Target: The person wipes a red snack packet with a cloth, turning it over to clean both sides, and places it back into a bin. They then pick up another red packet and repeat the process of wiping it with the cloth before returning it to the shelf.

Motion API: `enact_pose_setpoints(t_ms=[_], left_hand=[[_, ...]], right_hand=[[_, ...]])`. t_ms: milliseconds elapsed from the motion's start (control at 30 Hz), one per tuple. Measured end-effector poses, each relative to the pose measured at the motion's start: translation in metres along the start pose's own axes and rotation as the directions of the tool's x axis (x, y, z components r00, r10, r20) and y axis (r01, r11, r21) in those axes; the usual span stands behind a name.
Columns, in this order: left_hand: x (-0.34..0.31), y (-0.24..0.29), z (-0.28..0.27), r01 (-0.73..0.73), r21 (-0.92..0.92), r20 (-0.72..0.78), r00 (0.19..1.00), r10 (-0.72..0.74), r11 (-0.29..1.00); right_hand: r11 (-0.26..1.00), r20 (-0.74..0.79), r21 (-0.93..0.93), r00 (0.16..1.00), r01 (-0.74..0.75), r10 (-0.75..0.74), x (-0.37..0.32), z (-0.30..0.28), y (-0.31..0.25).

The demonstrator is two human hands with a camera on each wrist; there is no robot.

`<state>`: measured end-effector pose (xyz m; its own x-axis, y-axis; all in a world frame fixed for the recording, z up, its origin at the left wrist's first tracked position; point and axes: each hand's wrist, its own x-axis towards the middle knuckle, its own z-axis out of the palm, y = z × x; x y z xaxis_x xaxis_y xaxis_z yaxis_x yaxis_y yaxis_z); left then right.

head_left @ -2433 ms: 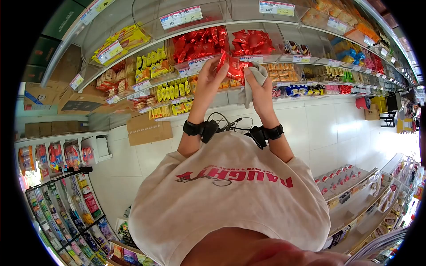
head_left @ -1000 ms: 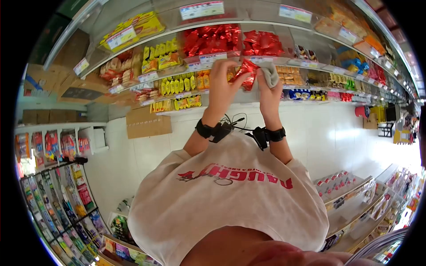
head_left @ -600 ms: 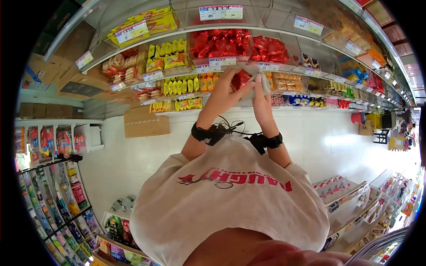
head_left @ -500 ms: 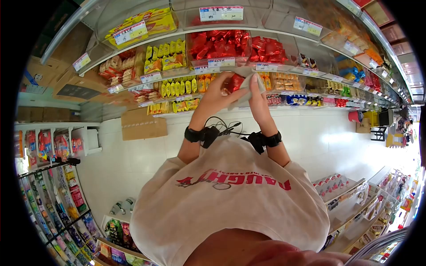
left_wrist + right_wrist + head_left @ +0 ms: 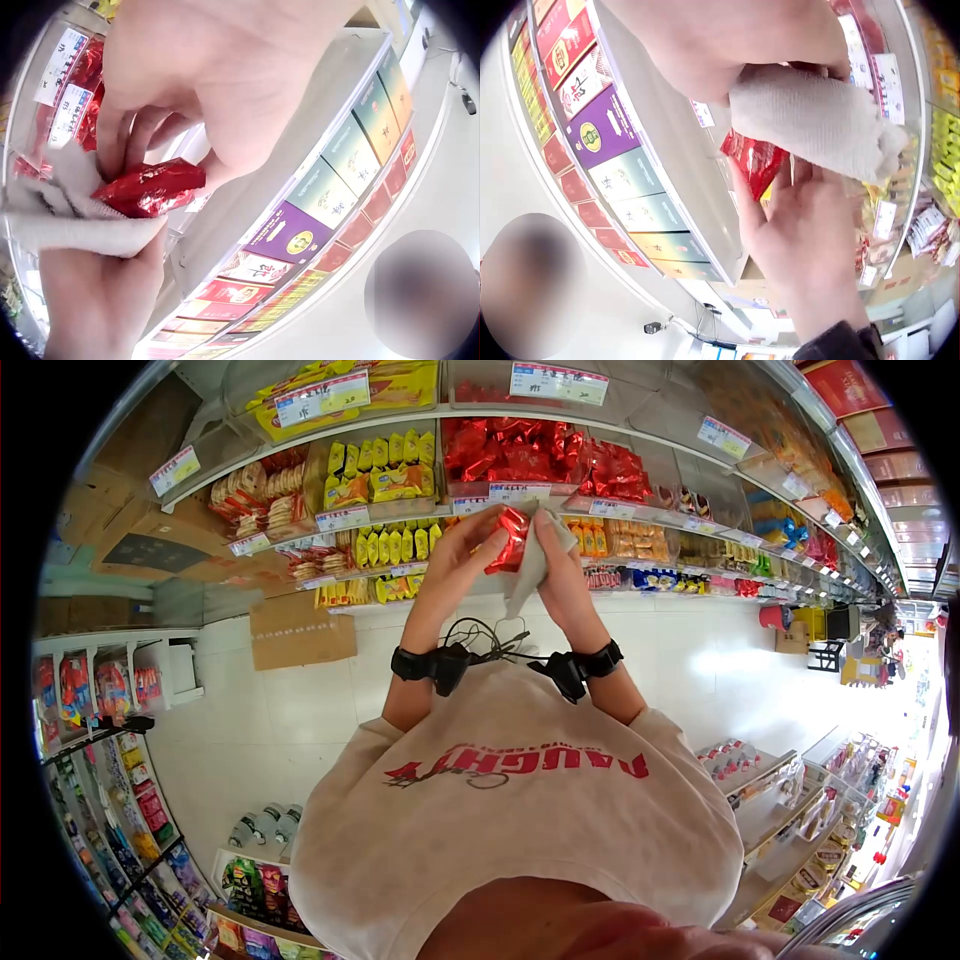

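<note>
In the head view my left hand (image 5: 452, 565) holds a shiny red foil snack packet (image 5: 510, 542) between thumb and fingers. Beside it, my right hand (image 5: 565, 578) grips a light grey cloth (image 5: 527, 582), which lies against the packet's side and hangs down below it. From the left wrist, the packet (image 5: 150, 189) shows pinched at one end, with the ribbed cloth (image 5: 82, 229) folded against its other end. The right wrist view has the cloth (image 5: 810, 120) bunched under the right fingers, covering part of the packet (image 5: 756, 161).
Behind the hands, clear shelf bins hold red packets (image 5: 515, 452) and yellow packets (image 5: 400, 480). Price labels (image 5: 520, 493) line the shelf edge. Boxed goods (image 5: 600, 139) fill another shelf. Cables (image 5: 485, 638) run between the wrist straps; flattened cardboard (image 5: 302, 632) lies on the floor.
The packet, partly hidden by the cloth half a second ago, shows more now and stands turned more upright. Both hands have shifted slightly left in view, and the cloth's end hangs lower.
</note>
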<state>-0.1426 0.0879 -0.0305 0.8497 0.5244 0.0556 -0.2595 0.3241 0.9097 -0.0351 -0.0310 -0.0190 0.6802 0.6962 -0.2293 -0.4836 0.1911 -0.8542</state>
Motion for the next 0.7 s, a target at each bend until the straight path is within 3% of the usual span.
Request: enact_pose_setpoints(t_ms=[33, 233, 300, 367, 467, 500, 533, 600, 667, 700], left_hand=[[-0.002, -0.001, -0.003, 0.015, 0.003, 0.001, 1.0, -0.015, 1.0], [-0.002, -0.011, -0.005, 0.053, 0.168, -0.014, 0.999, -0.051, 0.984], [0.001, -0.008, 0.007, 0.045, 0.179, -0.046, 0.998, -0.037, 0.983], [0.007, -0.015, 0.003, 0.07, 0.27, -0.05, 0.997, -0.058, 0.96], [0.016, -0.015, 0.01, 0.054, 0.382, -0.056, 0.998, -0.035, 0.923], [0.018, -0.017, 0.017, 0.018, 0.398, -0.057, 0.998, 0.005, 0.917], [0.022, -0.019, 0.023, -0.017, 0.417, -0.059, 0.997, 0.046, 0.909], [0.033, -0.023, 0.034, -0.167, 0.532, -0.024, 0.977, 0.212, 0.83], [0.045, -0.029, 0.047, -0.302, 0.595, 0.035, 0.936, 0.352, 0.745], [0.048, -0.027, 0.06, -0.276, 0.604, 0.013, 0.941, 0.337, 0.748]], right_hand=[[0.999, -0.032, 0.033, 0.999, -0.003, 0.004, -0.003, 0.006, -0.001], [0.936, 0.015, -0.31, 0.985, 0.168, -0.171, 0.002, -0.005, -0.002], [0.733, 0.094, -0.579, 0.922, 0.357, -0.375, 0.003, -0.01, -0.001], [0.428, 0.214, -0.759, 0.809, 0.49, -0.547, 0.003, -0.014, -0.001], [0.124, 0.329, -0.796, 0.595, 0.593, -0.733, 0.004, -0.024, -0.007], [0.278, 0.227, -0.779, 0.666, 0.562, -0.711, -0.001, -0.026, -0.01], [0.517, 0.066, -0.686, 0.751, 0.512, -0.657, 0.0, -0.032, -0.012], [0.872, -0.174, -0.345, 0.889, 0.347, -0.423, 0.004, -0.04, -0.019], [0.904, -0.086, -0.293, 0.933, 0.311, -0.349, 0.004, -0.041, -0.034], [0.927, -0.028, -0.26, 0.958, 0.269, -0.286, 0.007, -0.049, -0.034]])
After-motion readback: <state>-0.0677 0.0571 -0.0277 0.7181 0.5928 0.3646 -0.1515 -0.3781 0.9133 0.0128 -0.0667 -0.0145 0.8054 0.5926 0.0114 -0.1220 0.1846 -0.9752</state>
